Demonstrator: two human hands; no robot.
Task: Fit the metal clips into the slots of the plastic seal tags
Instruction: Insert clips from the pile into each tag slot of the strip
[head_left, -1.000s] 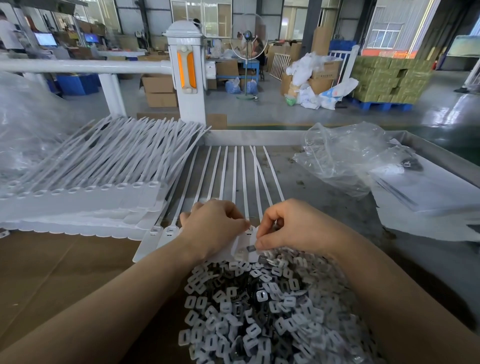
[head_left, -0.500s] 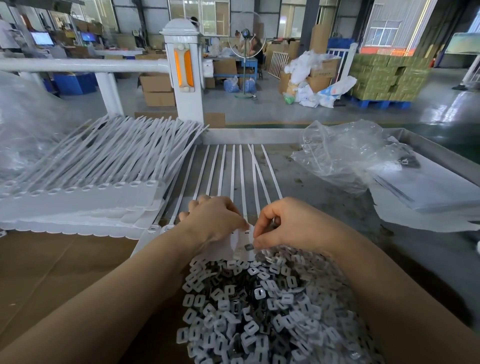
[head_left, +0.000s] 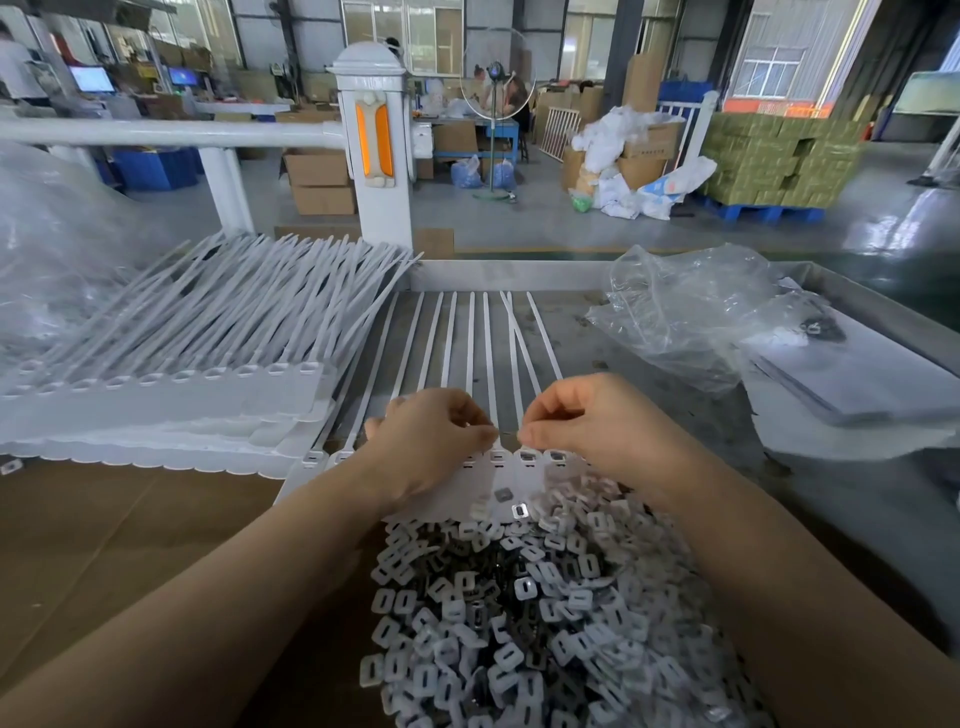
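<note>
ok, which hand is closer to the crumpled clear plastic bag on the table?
Right. The right hand pinches at the seal tag strip, below and left of the clear plastic bag. The left hand lies farther left on the same strip, with the right hand between it and the bag.

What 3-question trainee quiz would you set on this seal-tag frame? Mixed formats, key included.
1. True or false: the stacked seal tags lie left of the strip being worked.
2. Multiple choice: the loose clip pile sits A) behind the white post, B) between the forearms, near the camera, C) inside the clear bag.
3. Fill in: the left hand and right hand meet fingertip to fingertip over the strip's row of ____.

Key: 1 true; 2 B; 3 slots.
</note>
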